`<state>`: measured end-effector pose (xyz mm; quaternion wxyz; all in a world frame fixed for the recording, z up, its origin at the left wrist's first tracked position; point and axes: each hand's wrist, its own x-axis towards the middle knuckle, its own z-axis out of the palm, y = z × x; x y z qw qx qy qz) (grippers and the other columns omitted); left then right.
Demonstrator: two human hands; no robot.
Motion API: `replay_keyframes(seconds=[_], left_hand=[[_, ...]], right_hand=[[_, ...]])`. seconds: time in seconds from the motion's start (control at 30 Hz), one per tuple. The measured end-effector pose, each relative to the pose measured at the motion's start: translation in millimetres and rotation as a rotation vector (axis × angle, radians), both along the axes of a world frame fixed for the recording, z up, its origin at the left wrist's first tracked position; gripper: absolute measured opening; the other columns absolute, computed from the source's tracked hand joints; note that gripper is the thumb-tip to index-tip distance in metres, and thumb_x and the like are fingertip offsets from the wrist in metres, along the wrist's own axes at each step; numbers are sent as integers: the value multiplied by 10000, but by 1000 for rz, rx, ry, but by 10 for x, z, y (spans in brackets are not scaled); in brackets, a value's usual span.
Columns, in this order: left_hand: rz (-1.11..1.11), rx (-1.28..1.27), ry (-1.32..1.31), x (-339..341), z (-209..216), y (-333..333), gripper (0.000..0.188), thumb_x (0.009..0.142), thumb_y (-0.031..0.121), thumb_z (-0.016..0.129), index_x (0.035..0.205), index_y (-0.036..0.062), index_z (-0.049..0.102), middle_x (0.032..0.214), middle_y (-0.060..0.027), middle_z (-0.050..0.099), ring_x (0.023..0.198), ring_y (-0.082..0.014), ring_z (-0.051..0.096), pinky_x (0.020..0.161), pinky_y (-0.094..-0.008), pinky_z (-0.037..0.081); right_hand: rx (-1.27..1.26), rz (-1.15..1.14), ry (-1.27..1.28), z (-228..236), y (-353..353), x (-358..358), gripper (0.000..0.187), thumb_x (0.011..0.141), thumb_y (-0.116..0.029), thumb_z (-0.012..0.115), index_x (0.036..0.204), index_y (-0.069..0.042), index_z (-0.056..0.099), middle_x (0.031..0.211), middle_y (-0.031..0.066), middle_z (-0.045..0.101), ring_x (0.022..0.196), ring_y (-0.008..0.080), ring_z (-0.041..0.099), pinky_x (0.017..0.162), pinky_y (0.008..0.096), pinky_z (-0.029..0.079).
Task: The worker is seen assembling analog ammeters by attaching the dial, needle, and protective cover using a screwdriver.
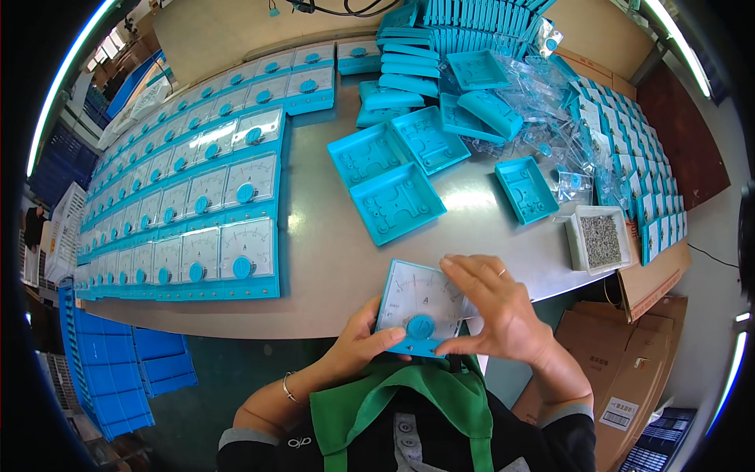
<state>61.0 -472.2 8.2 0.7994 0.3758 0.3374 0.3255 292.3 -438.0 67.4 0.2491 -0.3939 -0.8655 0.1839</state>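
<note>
A square ammeter (415,293) with a white dial, clear cover, round blue knob and blue base is tilted at the table's front edge, just before my body. My left hand (358,340) grips its lower left side, thumb on the front face. My right hand (503,315) spans its right side, fingertips at the upper right corner and thumb by the lower edge. That hand hides part of the meter's right side. Beyond the meter lie empty blue housings (397,206), and another housing (525,189) sits farther right.
Rows of finished-looking meters (208,189) fill the table's left. Blue housings (472,23) are stacked at the back, beside a heap of clear covers (543,94). A white tray of small metal parts (599,240) stands at right, near more meter units (657,197). Cardboard boxes (590,354) stand below right.
</note>
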Motion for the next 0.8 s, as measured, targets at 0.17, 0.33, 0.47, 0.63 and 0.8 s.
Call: replay_keyframes(seconds=[0.17,0.33,0.47,0.63,0.8], left_hand=[[-9,26,25,62,6,89,677,845,262,643,1360,0,291,1190,-121,520,979,-188,582,730,-311,540],[65,127,89,73,23,130,691,845,148,656,1395,14,260,1183,-96,529,926,-164,601,716,-274,535],[140,486,592,-188,150,104,663,856,110,622,1408,17,267,1227,-106,526,893,-129,594,640,-230,506],[328,442,170,-209,258,270,589,854,82,605,1381,30,347,1248,-151,547,850,-72,557,574,-175,427],[314,93,-257,-77,168,285,570,873,109,610,1379,45,356,1212,-147,579,937,-146,592,708,-227,465]], right_hand=[[-37,-48,6,-153,-58,4,825,542,-254,839,1243,18,500,1242,208,506,1086,377,529,888,420,468],[-27,-34,141,-148,-9,79,839,541,-197,823,1283,-15,476,1248,206,486,1090,371,521,834,407,501],[103,-72,36,-127,-55,80,844,517,-178,826,1275,-24,488,1252,197,480,1095,373,512,800,401,518],[148,10,8,-37,-107,-41,826,514,-179,822,1264,-41,505,1251,186,480,1094,357,509,769,383,531],[157,10,6,-31,-110,-132,795,535,-191,808,1259,-43,513,1254,184,478,1098,353,502,776,383,528]])
